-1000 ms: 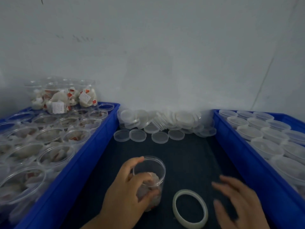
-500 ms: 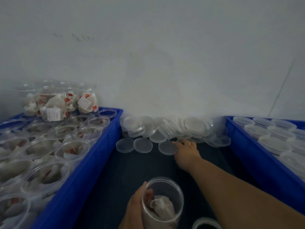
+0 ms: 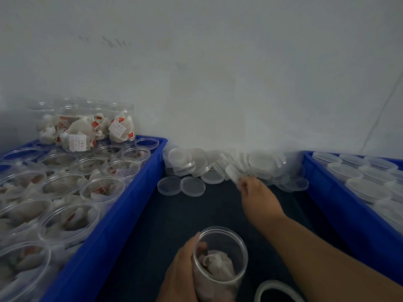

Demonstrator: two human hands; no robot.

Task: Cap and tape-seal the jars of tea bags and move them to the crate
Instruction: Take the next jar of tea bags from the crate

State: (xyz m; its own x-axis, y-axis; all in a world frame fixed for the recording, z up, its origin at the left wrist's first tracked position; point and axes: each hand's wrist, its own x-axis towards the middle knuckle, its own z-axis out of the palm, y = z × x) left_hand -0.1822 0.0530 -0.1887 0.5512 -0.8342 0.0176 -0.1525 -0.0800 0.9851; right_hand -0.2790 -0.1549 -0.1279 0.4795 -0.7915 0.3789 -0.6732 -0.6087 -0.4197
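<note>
left hand (image 3: 182,273) grips jar (image 3: 226,258), right hand (image 3: 256,194) pinches lid (image 3: 231,171).

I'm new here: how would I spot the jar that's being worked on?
Find the dark mat between the left crate and right crate. At its near end the left hand holds one jar of tea bags, by the tape roll. It's the only open jar outside a crate.

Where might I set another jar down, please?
Bare mat between the left crate, the two loose lids and the held jar. Crowded: that crate, the right crate, and the lid pile, where the right hand pinches a lid.
</note>
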